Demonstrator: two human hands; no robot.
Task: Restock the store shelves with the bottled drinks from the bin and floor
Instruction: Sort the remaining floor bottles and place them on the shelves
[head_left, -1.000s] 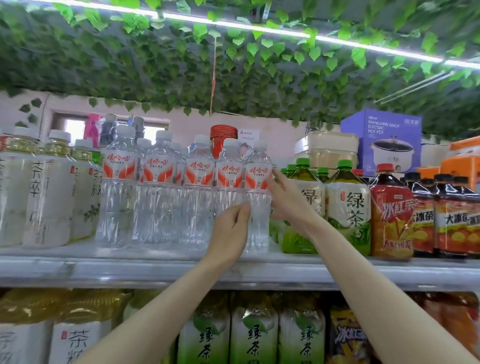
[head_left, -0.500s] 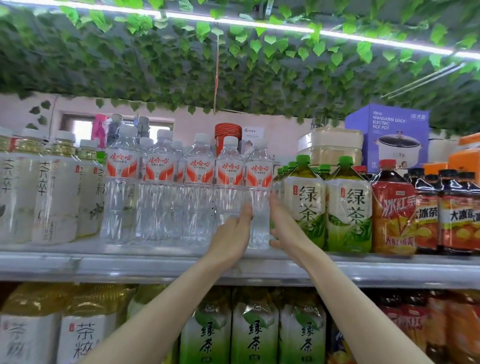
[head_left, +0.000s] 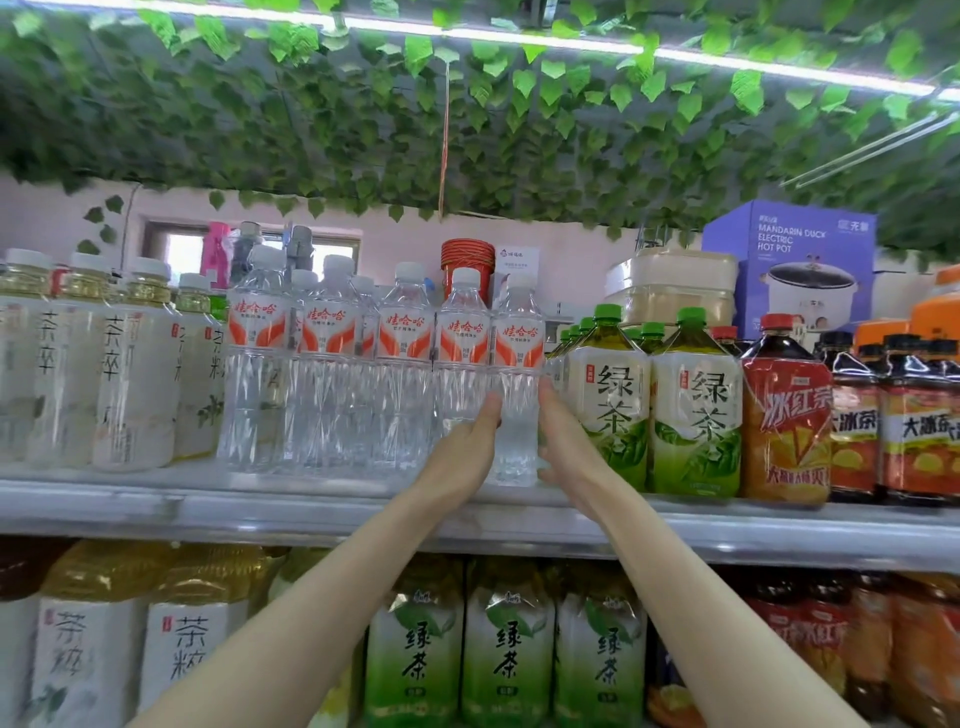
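Two grips up at the top shelf (head_left: 208, 506), both on one clear water bottle (head_left: 515, 358). Left grip (head_left: 462, 447): fingers straight, flat on the bottle's left side, not wrapped, so released. Right grip (head_left: 566, 441): fingers straight along the bottle's right side, thumb low near the base, also released. Bottle stands upright near the shelf's front edge, at the right end of the water row (head_left: 332, 364), just beside the green tea bottles (head_left: 608, 395) to its right. Red-label iced tea (head_left: 784, 415) is further right, dark bottles (head_left: 909, 415) past it. Pale tea bottles (head_left: 135, 374) are at the left end. Purple hot pot box (head_left: 795, 260) is far right behind the drinks, red cup stack (head_left: 467, 254) behind the water row. Lower shelf has more green tea (head_left: 506, 649). Fake leaves (head_left: 467, 130) overhead.
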